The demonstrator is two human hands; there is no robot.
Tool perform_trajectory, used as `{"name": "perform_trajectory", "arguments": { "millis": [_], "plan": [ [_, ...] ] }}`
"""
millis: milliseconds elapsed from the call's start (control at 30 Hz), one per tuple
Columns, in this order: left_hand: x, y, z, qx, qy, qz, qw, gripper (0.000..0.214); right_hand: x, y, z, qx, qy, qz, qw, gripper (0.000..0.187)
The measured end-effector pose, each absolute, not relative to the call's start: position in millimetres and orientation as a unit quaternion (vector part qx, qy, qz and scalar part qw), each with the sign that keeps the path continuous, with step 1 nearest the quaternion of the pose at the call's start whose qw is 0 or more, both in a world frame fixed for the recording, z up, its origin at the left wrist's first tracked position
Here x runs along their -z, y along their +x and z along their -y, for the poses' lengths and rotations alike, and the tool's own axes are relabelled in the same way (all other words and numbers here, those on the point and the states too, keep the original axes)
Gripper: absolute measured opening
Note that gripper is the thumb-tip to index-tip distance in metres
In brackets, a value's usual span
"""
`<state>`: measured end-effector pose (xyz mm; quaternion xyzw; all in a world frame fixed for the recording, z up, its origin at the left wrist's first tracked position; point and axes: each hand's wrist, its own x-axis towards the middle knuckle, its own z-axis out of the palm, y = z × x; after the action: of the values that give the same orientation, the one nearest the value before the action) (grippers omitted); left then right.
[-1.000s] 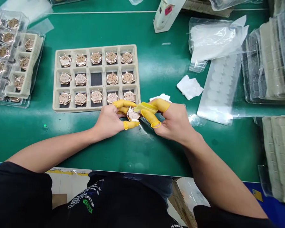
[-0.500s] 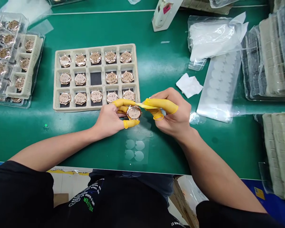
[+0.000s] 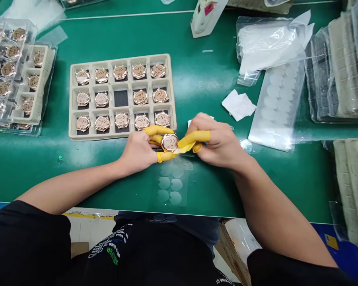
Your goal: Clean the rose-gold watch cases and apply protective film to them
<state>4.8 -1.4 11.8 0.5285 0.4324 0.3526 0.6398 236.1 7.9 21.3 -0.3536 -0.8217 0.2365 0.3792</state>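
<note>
Partly hidden, a watch case [image 3: 170, 142] sits gripped by the left hand [image 3: 138, 153], the right hand's [image 3: 218, 142] grip unclear.

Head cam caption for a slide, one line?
Left hand holds a rose-gold watch case beside a pulp tray; right hand pinches a yellow film tab against it.

This is a factory assembly line for watches: a green-matted workbench [image 3: 214, 190] holds a pulp tray [image 3: 73, 99] of rose-gold watch cases [image 3: 120, 72], with clear plastic trays [image 3: 49, 75] at far left, bagged tray stacks [image 3: 340, 67] at right, and yellow finger cots [image 3: 197, 137] in use.
</note>
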Motion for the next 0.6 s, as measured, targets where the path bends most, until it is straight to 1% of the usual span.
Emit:
{"name": "perform_trajectory", "arguments": {
  "millis": [67,100,133,167,200,233,267,300,400,433,500,600],
  "plan": [
    [-12.6,5.0,1.6,-0.352,0.533,-0.439,0.632,0.059,-14.5,243.2,-14.2,-0.314,-0.406,0.735,0.443,0.014],
    [-12.9,5.2,1.6,-0.354,0.534,-0.441,0.629,0.058,-11.5,247.3,-17.5,-0.315,-0.440,0.698,0.468,0.021],
    [-13.0,5.5,1.7,-0.355,0.535,-0.442,0.626,0.058,-9.1,251.2,-20.3,-0.287,-0.480,0.676,0.479,0.032],
    [-12.9,5.7,1.8,-0.358,0.537,-0.440,0.625,0.058,-7.6,254.1,-22.2,-0.239,-0.521,0.670,0.472,0.042],
    [-12.4,5.9,2.0,-0.361,0.541,-0.437,0.622,0.058,-7.1,255.5,-22.7,-0.184,-0.554,0.675,0.451,0.048],
    [-11.7,6.0,2.2,-0.364,0.546,-0.432,0.618,0.057,-7.4,254.7,-21.6,-0.143,-0.572,0.686,0.426,0.051],
    [-10.6,5.9,2.7,-0.367,0.554,-0.427,0.613,0.057,-8.5,251.6,-19.0,-0.131,-0.573,0.699,0.407,0.052],
    [-9.4,5.8,3.1,-0.368,0.564,-0.422,0.607,0.056,-10.0,246.4,-15.0,-0.153,-0.557,0.713,0.396,0.052],
    [-5.8,5.4,4.7,-0.373,0.590,-0.409,0.588,0.053,-15.8,225.0,0.7,-0.307,-0.472,0.741,0.366,0.048],
    [-5.0,5.4,5.1,-0.373,0.593,-0.406,0.587,0.053,-17.9,219.1,5.2,-0.341,-0.462,0.735,0.361,0.045],
    [-4.5,6.0,5.4,-0.370,0.588,-0.403,0.596,0.054,-22.5,213.0,10.6,-0.368,-0.472,0.712,0.367,0.041],
    [-6.1,7.3,5.5,-0.361,0.557,-0.408,0.627,0.064,-30.7,214.7,4.7,-0.379,-0.525,0.648,0.401,0.037]
  ]
}}
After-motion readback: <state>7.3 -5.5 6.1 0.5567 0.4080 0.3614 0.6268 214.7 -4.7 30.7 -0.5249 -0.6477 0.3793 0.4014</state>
